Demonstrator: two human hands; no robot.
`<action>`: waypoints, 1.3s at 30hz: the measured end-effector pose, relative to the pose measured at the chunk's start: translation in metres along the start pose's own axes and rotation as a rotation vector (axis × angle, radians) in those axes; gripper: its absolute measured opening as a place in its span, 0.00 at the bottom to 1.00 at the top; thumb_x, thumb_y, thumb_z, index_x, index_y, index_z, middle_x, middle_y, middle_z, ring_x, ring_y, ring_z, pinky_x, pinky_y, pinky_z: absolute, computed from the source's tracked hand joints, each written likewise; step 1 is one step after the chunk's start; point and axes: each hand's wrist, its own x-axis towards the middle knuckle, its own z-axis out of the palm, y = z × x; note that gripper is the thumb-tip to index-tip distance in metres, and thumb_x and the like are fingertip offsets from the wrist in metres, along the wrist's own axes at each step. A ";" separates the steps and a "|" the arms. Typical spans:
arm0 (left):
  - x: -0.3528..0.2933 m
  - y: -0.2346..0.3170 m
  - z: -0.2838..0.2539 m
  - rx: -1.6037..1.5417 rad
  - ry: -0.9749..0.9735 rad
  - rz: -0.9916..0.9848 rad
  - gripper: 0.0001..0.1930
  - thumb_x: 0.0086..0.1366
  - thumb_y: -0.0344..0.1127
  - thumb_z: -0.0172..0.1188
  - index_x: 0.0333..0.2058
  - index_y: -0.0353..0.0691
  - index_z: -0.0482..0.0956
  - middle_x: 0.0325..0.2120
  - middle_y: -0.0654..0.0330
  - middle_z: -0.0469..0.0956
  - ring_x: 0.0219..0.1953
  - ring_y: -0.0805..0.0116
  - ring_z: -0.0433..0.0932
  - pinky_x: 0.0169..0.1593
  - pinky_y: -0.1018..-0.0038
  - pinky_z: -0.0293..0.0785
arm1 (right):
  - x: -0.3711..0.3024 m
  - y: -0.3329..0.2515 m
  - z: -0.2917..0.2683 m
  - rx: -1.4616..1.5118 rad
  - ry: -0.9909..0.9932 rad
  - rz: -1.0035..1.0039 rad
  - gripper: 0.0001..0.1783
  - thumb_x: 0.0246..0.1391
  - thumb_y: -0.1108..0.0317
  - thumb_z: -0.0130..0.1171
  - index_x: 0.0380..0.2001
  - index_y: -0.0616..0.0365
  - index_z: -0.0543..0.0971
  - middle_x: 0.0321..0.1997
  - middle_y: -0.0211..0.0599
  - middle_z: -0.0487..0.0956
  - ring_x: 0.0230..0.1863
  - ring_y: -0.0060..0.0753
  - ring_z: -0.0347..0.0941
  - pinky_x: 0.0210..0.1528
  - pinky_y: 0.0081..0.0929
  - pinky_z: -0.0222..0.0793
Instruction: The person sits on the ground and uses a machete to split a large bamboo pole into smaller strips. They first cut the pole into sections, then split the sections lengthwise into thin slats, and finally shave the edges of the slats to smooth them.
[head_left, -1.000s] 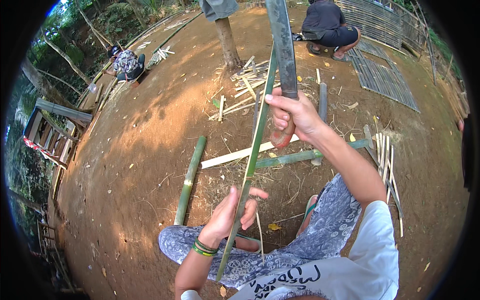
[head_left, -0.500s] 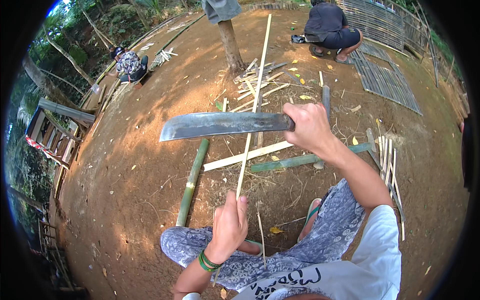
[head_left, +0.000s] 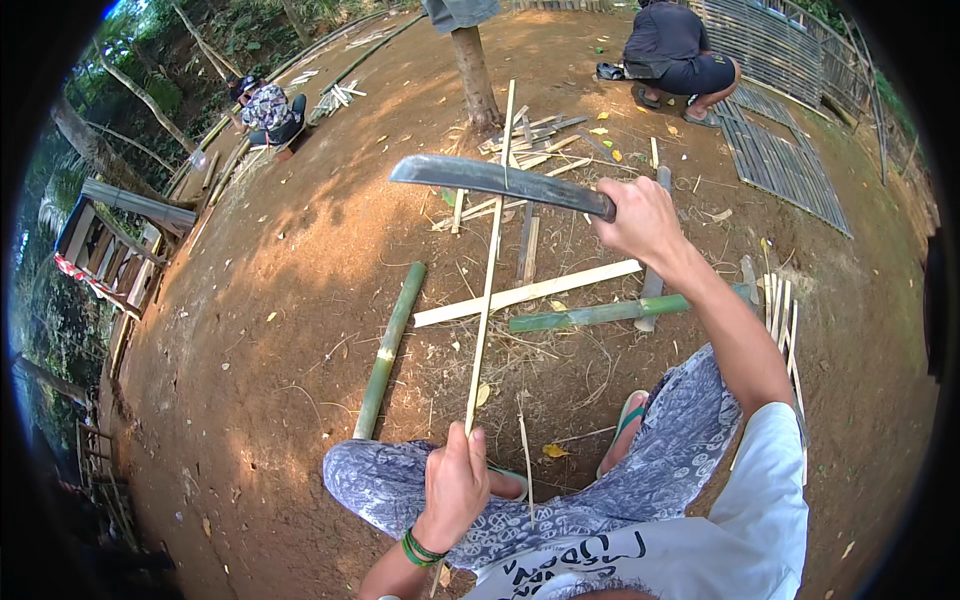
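Note:
My left hand [head_left: 457, 482], low in the view in front of my lap, is closed round a long thin bamboo strip [head_left: 485, 312]. The strip points away from me, and its lower end passes under my wrist. My right hand [head_left: 642, 222] is wrapped round the grip of a machete [head_left: 480, 176], whose wide dark blade extends to the left. Near the strip's far end the blade crosses it; whether they touch I cannot tell. The machete's handle is mostly hidden in my fist.
A green bamboo pole [head_left: 390, 350] lies by my left knee, another bamboo piece [head_left: 590, 314] ahead. Split bamboo pieces [head_left: 545, 135] are heaped by a tree trunk [head_left: 475, 80]. Slats [head_left: 783, 310] lie at right. One person [head_left: 675, 55] squats far right, another [head_left: 268, 110] sits far left.
The machete has moved farther from me and slightly right, its blade now turned more edge-on. My left hand has come a little nearer my body, bringing the strip's far end closer.

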 end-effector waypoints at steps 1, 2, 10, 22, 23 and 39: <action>-0.001 0.000 -0.001 0.003 -0.004 -0.014 0.11 0.74 0.32 0.47 0.31 0.34 0.63 0.11 0.45 0.72 0.18 0.40 0.76 0.18 0.56 0.66 | -0.002 -0.005 0.000 -0.001 -0.046 0.033 0.02 0.45 0.71 0.56 0.22 0.56 0.77 0.12 0.35 0.73 0.12 0.37 0.70 0.18 0.39 0.70; -0.001 -0.001 0.000 0.003 -0.007 -0.027 0.11 0.75 0.32 0.47 0.31 0.34 0.63 0.11 0.45 0.72 0.18 0.40 0.76 0.19 0.56 0.66 | -0.006 -0.010 0.000 -0.004 -0.092 0.065 0.02 0.45 0.72 0.56 0.21 0.55 0.76 0.12 0.36 0.74 0.11 0.39 0.70 0.19 0.39 0.69; -0.010 -0.011 -0.002 0.002 0.014 -0.049 0.12 0.75 0.32 0.47 0.31 0.34 0.64 0.13 0.44 0.73 0.18 0.41 0.76 0.19 0.56 0.66 | 0.000 0.005 0.003 -0.099 -0.065 -0.019 0.07 0.43 0.71 0.55 0.27 0.53 0.81 0.15 0.40 0.77 0.19 0.45 0.78 0.25 0.46 0.77; -0.047 -0.047 -0.007 -0.179 -0.098 -0.120 0.09 0.76 0.33 0.46 0.38 0.34 0.68 0.15 0.51 0.71 0.16 0.53 0.74 0.21 0.61 0.65 | 0.015 0.103 0.016 -0.011 -0.004 0.486 0.12 0.47 0.64 0.58 0.27 0.65 0.81 0.26 0.58 0.80 0.33 0.59 0.79 0.42 0.50 0.72; -0.046 -0.056 -0.005 -0.306 -0.115 -0.170 0.09 0.76 0.34 0.46 0.39 0.34 0.68 0.15 0.55 0.70 0.15 0.60 0.72 0.20 0.63 0.64 | 0.012 0.102 0.015 0.019 -0.019 0.500 0.13 0.47 0.63 0.59 0.28 0.64 0.81 0.26 0.58 0.80 0.34 0.58 0.79 0.43 0.49 0.73; 0.016 -0.025 -0.001 -1.157 -0.268 -0.379 0.16 0.80 0.46 0.37 0.41 0.41 0.67 0.17 0.70 0.58 0.15 0.83 0.53 0.17 0.82 0.50 | -0.036 -0.052 0.041 0.236 0.037 -0.398 0.04 0.40 0.67 0.60 0.20 0.54 0.75 0.12 0.38 0.74 0.17 0.47 0.77 0.22 0.44 0.72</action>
